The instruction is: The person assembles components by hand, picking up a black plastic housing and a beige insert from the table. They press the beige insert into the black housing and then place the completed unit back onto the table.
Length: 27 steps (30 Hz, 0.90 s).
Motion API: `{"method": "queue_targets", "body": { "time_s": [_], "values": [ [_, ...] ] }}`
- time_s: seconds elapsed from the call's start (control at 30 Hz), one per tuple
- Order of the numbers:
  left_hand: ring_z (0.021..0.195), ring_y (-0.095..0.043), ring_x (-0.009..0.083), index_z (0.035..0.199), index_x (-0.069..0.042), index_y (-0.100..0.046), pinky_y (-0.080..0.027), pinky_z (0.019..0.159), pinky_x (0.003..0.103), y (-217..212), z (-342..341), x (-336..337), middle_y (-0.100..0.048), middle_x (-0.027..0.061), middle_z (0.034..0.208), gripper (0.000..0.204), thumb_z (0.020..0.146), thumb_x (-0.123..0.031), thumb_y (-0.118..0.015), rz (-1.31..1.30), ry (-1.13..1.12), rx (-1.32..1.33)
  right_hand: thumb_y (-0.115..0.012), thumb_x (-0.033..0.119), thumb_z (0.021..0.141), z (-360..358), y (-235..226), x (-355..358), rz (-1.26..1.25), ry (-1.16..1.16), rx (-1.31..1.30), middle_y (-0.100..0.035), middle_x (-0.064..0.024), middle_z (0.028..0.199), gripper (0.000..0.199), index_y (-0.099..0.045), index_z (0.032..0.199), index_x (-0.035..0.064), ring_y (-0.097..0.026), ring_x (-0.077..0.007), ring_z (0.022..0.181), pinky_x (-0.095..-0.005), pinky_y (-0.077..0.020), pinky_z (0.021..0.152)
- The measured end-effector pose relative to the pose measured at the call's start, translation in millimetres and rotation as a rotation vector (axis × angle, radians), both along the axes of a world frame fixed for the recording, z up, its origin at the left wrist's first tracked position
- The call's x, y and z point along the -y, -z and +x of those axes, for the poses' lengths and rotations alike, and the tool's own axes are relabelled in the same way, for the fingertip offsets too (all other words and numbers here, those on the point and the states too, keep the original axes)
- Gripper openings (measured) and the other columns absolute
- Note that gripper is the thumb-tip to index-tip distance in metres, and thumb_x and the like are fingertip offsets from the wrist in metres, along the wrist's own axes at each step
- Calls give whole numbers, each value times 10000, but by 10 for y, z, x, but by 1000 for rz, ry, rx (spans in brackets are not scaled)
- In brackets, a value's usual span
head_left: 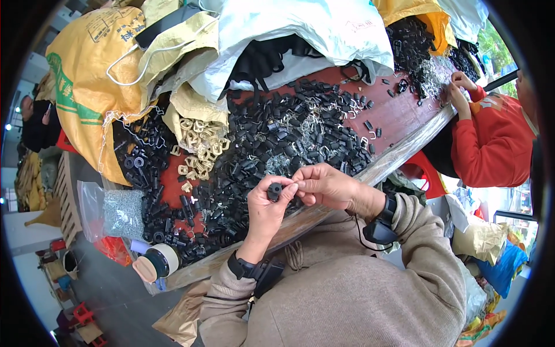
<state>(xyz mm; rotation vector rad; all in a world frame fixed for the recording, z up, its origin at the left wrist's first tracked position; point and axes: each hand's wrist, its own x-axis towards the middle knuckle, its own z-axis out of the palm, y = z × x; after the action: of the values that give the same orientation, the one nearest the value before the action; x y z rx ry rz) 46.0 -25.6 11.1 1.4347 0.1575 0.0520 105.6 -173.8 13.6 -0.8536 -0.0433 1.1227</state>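
Over the near edge of the table, my left hand [266, 211] grips a small black plastic part [274, 191], with a round, ridged end facing up between thumb and fingers. My right hand [326, 186] is closed in a pinch right beside it, its fingertips meeting my left thumb. What the right fingertips hold, if anything, is too small to make out. Beyond both hands spreads a large pile of small black plastic parts [248, 147], with thin metal clips [312, 124] scattered among them.
Beige plastic buckles [199, 144] spill from a sack at the left. A clear bag of small screws [123, 213] and a lidded jar [162, 260] stand by the left corner. A white sack [306, 26] lies behind. To the right, a person in red [491, 136] handles parts.
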Motion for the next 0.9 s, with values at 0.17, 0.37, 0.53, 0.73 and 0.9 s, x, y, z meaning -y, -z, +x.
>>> {"method": "queue_targets", "body": {
  "time_s": [0.17, 0.37, 0.53, 0.73, 0.9],
  "values": [
    [564, -487, 47, 747, -16, -570, -397, 536, 177, 57, 23, -15, -554, 5, 646, 103, 749, -97, -633, -37, -53, -59, -533, 157, 824, -42, 58, -70, 37, 67, -109, -512, -7, 691, 131, -525, 831, 27, -455, -73, 559, -183, -366, 501],
    [547, -493, 65, 740, -15, -562, -409, 519, 191, 103, 29, -42, -556, 17, 647, 118, 741, -105, -640, -47, -115, -111, -533, 144, 822, -63, 84, -162, -12, 115, -54, -507, -21, 679, 130, -512, 817, 16, -465, -93, 565, -210, -378, 498],
    [518, -487, 60, 737, -25, -555, -385, 475, 182, 34, 34, -44, -541, 3, 620, 173, 752, -175, -639, -191, -139, -231, -532, 113, 812, -37, -54, -168, -409, 106, 959, -502, -35, 672, 116, -499, 796, 3, -473, -115, 580, -230, -389, 507],
    [478, -473, 64, 729, -35, -553, -368, 446, 181, 43, 61, -52, -515, -13, 578, 204, 761, -221, -630, -388, -89, -339, -518, 78, 806, 13, -35, -145, -443, 199, 1312, -466, -10, 660, 86, -492, 787, -1, -442, -82, 580, -220, -372, 498],
    [552, -489, 73, 864, -32, -533, -376, 465, 183, 92, 91, -181, -530, 7, 678, 227, 792, -242, -583, -295, -80, -288, -534, 76, 784, 138, -8, -86, -378, 199, 610, -483, -40, 632, 76, -509, 779, 5, -466, -92, 593, -237, -383, 492]
  ]
}}
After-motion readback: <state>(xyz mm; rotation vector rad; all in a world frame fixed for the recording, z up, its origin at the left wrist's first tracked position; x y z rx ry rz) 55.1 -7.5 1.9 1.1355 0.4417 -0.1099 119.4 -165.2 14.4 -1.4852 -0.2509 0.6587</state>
